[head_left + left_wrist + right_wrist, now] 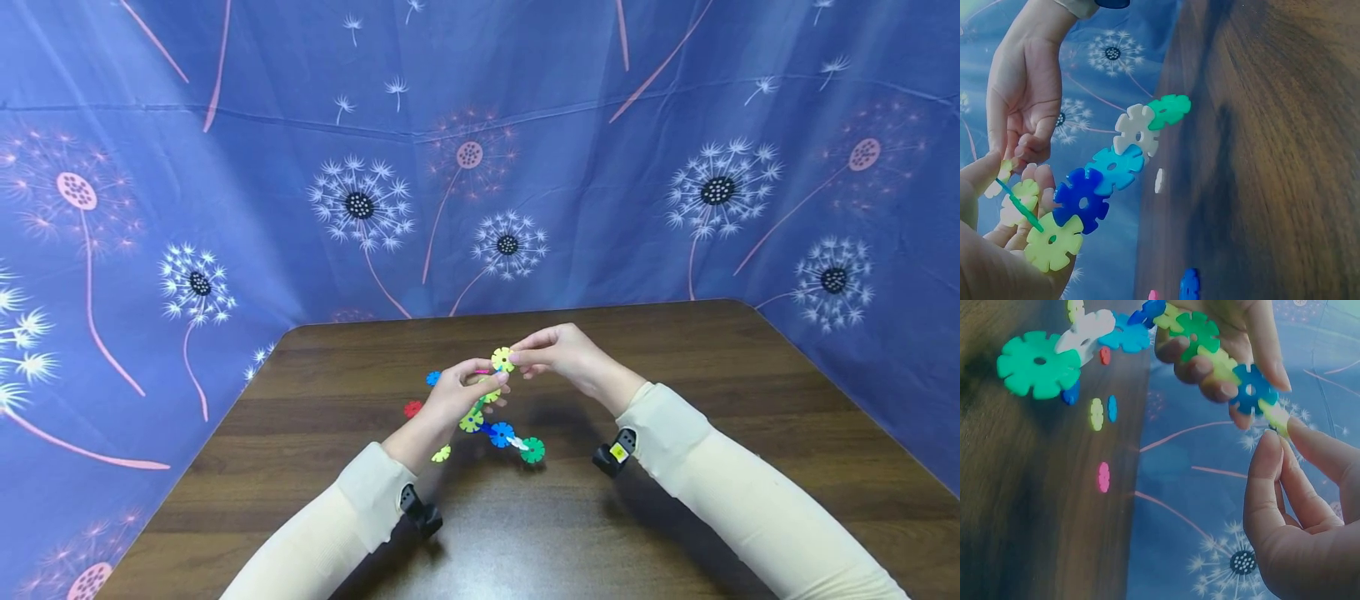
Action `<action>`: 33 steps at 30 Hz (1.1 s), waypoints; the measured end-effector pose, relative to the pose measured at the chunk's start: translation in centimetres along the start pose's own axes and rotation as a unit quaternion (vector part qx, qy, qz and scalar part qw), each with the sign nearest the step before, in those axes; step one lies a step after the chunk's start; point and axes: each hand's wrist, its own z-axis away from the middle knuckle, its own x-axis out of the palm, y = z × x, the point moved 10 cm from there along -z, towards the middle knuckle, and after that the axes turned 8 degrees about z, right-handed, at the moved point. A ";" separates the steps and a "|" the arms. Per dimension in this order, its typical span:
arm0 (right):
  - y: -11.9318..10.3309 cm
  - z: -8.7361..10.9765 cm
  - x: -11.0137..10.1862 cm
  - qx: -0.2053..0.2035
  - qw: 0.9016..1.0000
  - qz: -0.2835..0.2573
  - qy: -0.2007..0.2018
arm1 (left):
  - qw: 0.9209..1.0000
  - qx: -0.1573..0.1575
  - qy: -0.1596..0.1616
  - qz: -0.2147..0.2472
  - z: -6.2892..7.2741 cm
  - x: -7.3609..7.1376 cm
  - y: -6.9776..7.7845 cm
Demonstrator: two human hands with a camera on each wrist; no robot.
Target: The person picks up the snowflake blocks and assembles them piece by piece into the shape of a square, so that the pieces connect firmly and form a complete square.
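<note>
A chain of slotted snowflake discs hangs from my left hand (453, 396), which pinches a blue disc (1254, 389) near its upper end. My right hand (572, 356) holds the edge of a yellow disc (502, 360) between thumb and fingers. In the right wrist view that yellow disc meets the blue disc edge to edge. Further along, the left wrist view shows a yellow disc (1054, 242), a dark blue disc (1082, 201), a light blue disc (1115, 167), a white disc (1137, 132) and a green end disc (1170, 111). The left fingers partly hide the chain's middle.
Loose discs lie on the brown wooden table (675, 367): a red disc (412, 408), a blue one (433, 378), a yellow one (441, 454) and a pink one (1104, 477) among them. A blue dandelion-print cloth (585, 167) hangs behind the table.
</note>
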 end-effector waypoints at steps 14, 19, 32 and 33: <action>3.1 -0.8 -2.1 0.016 0.999 -0.039 0.028 | 0.997 0.040 0.039 0.057 0.8 -1.9 0.4; 4.4 -1.5 -1.2 0.020 0.998 -0.044 0.027 | 0.996 0.035 0.047 0.069 1.5 -2.7 0.1; 6.6 -2.9 3.3 0.058 0.998 0.001 0.002 | 0.991 0.028 0.085 0.096 3.4 -3.8 0.2; 6.6 -3.1 3.6 0.058 0.998 0.004 -0.002 | 0.991 0.029 0.086 0.098 3.5 -3.8 0.2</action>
